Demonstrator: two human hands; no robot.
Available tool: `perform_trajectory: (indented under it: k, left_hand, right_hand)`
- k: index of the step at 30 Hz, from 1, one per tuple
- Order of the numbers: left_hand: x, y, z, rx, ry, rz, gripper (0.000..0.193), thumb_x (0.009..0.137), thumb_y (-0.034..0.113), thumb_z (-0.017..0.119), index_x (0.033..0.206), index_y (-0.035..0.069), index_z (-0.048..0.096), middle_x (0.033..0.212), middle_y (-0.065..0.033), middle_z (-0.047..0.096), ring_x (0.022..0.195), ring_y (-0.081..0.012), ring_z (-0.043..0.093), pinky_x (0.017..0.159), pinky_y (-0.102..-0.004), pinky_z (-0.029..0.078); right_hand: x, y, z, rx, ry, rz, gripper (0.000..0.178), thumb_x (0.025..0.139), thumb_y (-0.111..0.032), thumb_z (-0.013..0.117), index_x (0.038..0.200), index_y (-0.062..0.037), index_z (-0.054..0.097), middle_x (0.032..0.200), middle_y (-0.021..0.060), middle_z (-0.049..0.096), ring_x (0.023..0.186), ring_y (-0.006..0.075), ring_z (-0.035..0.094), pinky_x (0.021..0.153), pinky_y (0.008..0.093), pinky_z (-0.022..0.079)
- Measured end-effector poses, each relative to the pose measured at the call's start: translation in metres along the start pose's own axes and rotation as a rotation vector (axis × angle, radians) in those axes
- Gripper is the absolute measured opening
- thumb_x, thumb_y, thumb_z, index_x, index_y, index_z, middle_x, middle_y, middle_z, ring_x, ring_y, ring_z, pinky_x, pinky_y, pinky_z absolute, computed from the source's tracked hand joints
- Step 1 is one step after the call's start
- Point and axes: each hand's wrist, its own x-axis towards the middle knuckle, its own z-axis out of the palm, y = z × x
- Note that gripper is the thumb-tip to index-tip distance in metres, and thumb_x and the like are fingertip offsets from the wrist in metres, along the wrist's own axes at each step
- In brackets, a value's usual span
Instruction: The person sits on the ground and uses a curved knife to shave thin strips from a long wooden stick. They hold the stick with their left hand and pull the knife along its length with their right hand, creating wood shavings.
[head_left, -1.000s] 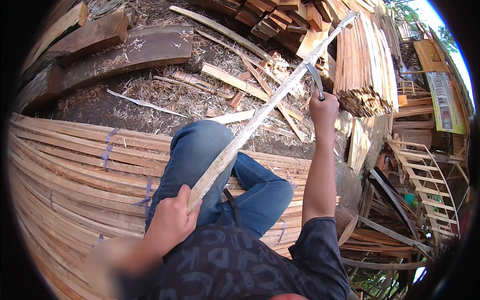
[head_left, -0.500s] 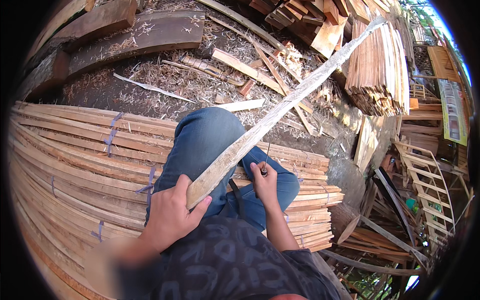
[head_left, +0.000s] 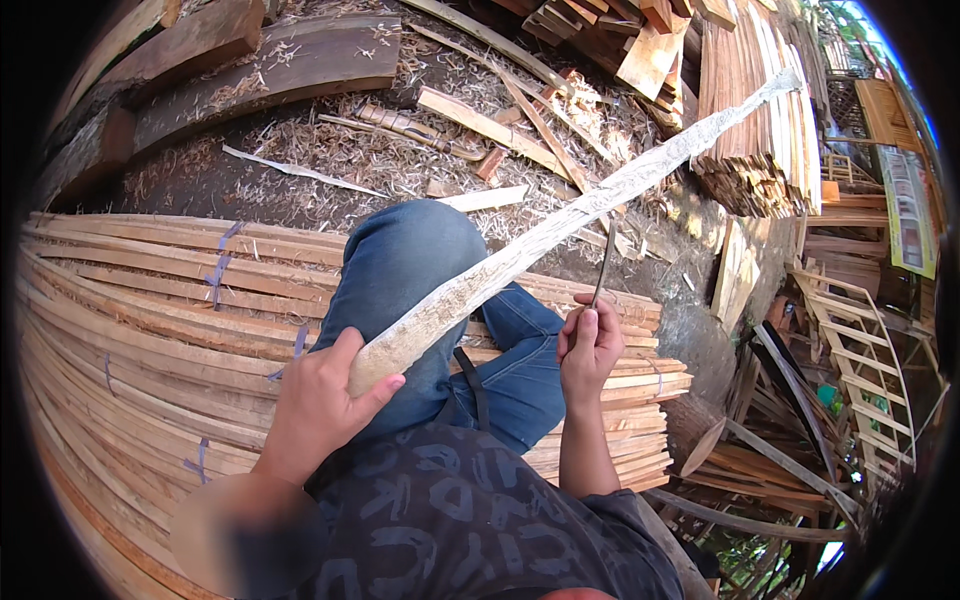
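Observation:
My left hand (head_left: 322, 400) grips the near end of a long, pale, rough wooden slat (head_left: 560, 235) that slants up and away to the right over my blue-jeaned knee (head_left: 405, 255). My right hand (head_left: 590, 345) is closed around the handle of a thin dark metal blade (head_left: 604, 265). The blade points upward, its tip touching the underside of the slat near the slat's middle. I sit on stacked thin wooden strips (head_left: 150, 310).
Bundles of thin strips tied with blue bands (head_left: 215, 275) lie to my left. Heavy dark beams (head_left: 270, 65) and wood shavings (head_left: 390, 165) cover the ground ahead. Stacked boards (head_left: 760, 150) stand at the upper right, and a wooden ladder-like frame (head_left: 850, 350) leans at the right.
My right hand came down from the slat's far end to near my knee with the blade, then lifted the blade up to the slat. My left hand kept its hold.

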Motion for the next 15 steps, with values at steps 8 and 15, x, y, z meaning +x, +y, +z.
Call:
perform_trajectory:
  k: [8,15]
  left_hand:
    - [0.009,-0.012,-0.004,-0.124,-0.066,0.038,0.048,0.084,0.043,0.067,0.084,-0.001,0.048,0.059,-0.0229,0.047,0.059,-0.0444,0.053,0.051,-0.0436,0.039]
    - [0.014,-0.014,-0.011,-0.13,-0.109,0.04,0.05,0.085,0.046,0.064,0.086,-0.002,0.05,0.06,-0.0229,0.046,0.058,-0.0435,0.051,0.052,-0.0434,0.039]
  right_hand:
    - [0.007,-0.029,0.016,-0.727,-0.18,-0.421,0.017,0.087,-0.009,0.069,0.095,0.0041,0.062,0.066,0.0099,0.058,0.049,0.0151,0.053,0.046,0.027,0.04]
    - [0.051,-0.037,-0.023,-0.848,0.11,-0.399,0.032,0.101,-0.024,0.052,0.081,0.0002,0.056,0.056,-0.0005,0.044,0.05,0.0065,0.039,0.046,0.0252,0.028]
